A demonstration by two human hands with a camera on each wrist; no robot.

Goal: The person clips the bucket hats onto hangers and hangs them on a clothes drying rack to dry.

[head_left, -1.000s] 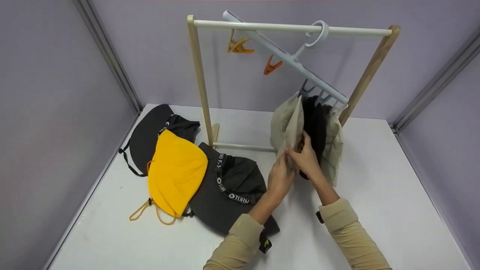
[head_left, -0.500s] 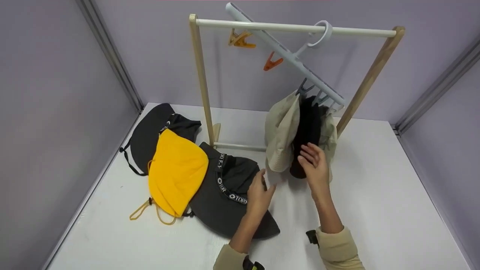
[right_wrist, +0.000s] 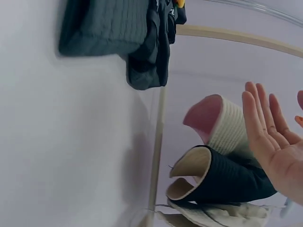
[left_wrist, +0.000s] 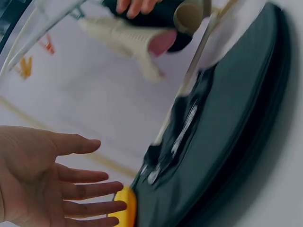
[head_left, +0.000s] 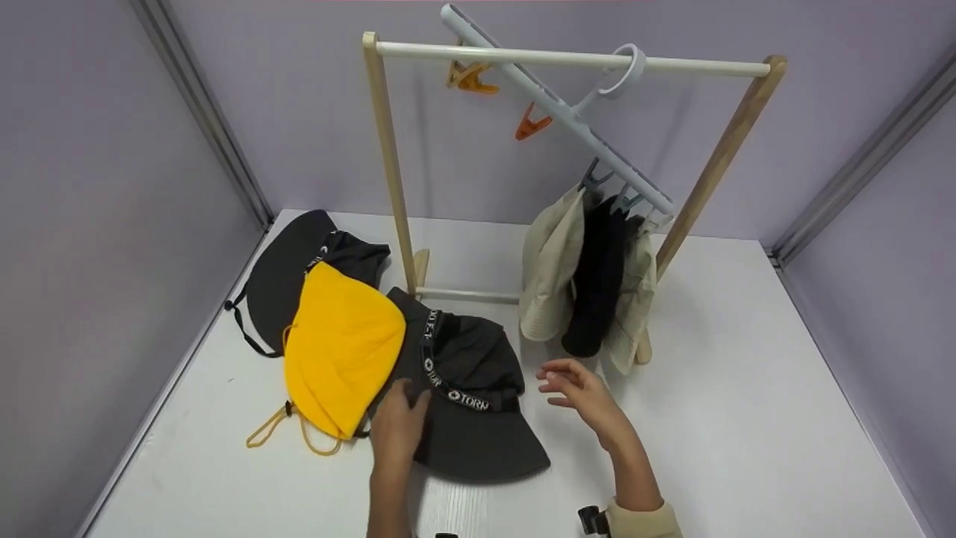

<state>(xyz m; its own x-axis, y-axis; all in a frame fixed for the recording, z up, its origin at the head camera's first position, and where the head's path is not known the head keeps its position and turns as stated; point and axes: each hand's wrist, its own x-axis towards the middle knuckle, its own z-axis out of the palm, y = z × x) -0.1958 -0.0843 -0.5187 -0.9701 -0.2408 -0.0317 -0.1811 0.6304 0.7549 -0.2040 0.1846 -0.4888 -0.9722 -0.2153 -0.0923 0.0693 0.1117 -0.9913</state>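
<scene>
My left hand (head_left: 398, 426) is over the brim of a dark grey sun hat (head_left: 489, 444) with a lettered band, beside a yellow hat (head_left: 343, 347). In the left wrist view its fingers are extended and hold nothing; whether they touch the hat is unclear. My right hand (head_left: 586, 396), fingers loosely bent and grasping nothing, is above the table, right of the dark grey hat. Above it, a beige hat (head_left: 551, 261), a black hat (head_left: 597, 276) and a second beige hat (head_left: 635, 295) hang from clips at the low end of a tilted pale hanger (head_left: 556, 108).
The hanger hooks over the white bar (head_left: 694, 67) of a wooden-legged rack (head_left: 721, 164). An orange clip (head_left: 532, 123) and yellow clips (head_left: 474, 78) dangle at its raised end. Another dark hat (head_left: 280, 276) lies behind the yellow one. Walls enclose the white table (head_left: 747, 433).
Both hands have let go of the front beige hat and come back from it. My left hand has moved left over the dark grey hat; my right hand has dropped lower.
</scene>
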